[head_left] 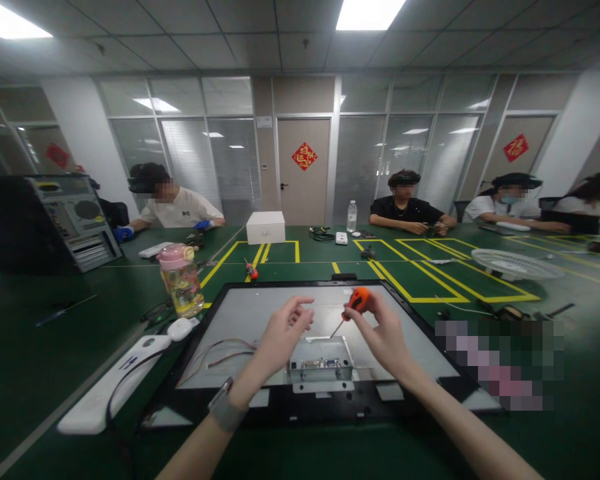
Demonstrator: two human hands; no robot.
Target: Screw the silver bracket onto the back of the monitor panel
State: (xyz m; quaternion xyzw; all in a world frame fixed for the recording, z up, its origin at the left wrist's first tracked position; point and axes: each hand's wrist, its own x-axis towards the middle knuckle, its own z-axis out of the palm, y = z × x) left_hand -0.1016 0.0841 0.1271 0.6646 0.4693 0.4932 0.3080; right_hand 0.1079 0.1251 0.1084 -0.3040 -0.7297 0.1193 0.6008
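Note:
A flat monitor (260,313) lies face down on the green table, its grey metal back panel showing inside a black frame. A small metal board cover (321,363) with ports sits near its front edge. My right hand (383,330) is closed on a screwdriver with an orange handle (359,300); its thin shaft points down and left toward the panel. My left hand (283,333) hovers just left of the tip, thumb and fingers drawn into a loose pinch; what it holds, if anything, is too small to see. Thin wires (220,353) run across the panel's left side.
A white monitor back cover (107,390) and a small white adapter (180,328) lie left of the monitor. A pink-lidded bottle (181,280) stands behind them, a computer case (73,223) at far left. A white box (265,227), a fan grille (515,263) and several seated people are across the table.

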